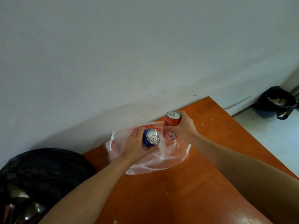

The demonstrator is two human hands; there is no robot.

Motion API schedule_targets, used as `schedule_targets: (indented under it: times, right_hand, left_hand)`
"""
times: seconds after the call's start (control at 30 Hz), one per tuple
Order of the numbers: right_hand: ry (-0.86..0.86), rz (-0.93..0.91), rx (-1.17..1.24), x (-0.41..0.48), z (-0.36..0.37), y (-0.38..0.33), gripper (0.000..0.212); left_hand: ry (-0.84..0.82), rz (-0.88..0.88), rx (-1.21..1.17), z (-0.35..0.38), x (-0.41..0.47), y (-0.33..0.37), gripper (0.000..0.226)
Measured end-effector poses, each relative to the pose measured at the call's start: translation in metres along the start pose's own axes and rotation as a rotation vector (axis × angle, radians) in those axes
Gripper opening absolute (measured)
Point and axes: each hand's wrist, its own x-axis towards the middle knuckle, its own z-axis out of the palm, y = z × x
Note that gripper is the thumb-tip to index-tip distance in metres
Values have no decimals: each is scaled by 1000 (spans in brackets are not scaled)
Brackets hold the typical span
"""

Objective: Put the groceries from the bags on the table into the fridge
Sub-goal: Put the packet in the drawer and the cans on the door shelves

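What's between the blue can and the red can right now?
Head view: only a narrow gap separates blue can from red can, with the clear plastic bag behind.

Two glossy metal cans, blue [150,138] and red [171,125]; a thin crinkled clear plastic bag [161,159]; a smooth, shiny orange table [186,191].

A plain, pale grey-white wall [129,46] fills the upper part of the view and is marked by a few small dark specks. An orange-brown wooden table [186,199] is set with its far edge against this wall. A soft patch of glare is reflected on its near surface, and a few pale crumbs are scattered over it. At the right a pale floor [267,136] is seen, with a black-lined bin [275,102] placed near the corner. A large black plastic sack [40,175] is seen beside the table's left edge.
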Motion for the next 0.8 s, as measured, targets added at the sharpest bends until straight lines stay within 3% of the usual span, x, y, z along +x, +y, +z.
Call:
schedule_targets:
  times: [0.17, 0.33, 0.57, 0.8]
  right_hand:
    - [123, -170, -147, -60, -29, -33, 76]
    - [296, -244, -327, -148, -74, -35, 72]
    - [472, -144, -538, -281, -169, 0, 74]
    - [722, 49, -592, -430, -277, 65, 75]
  left_hand:
    - [155, 114, 58, -32, -32, 26, 72]
    - [206, 292, 90, -51, -66, 67, 65]
    - [95, 578, 142, -29, -95, 167, 64]
    - [4, 868, 136, 37, -133, 322, 66]
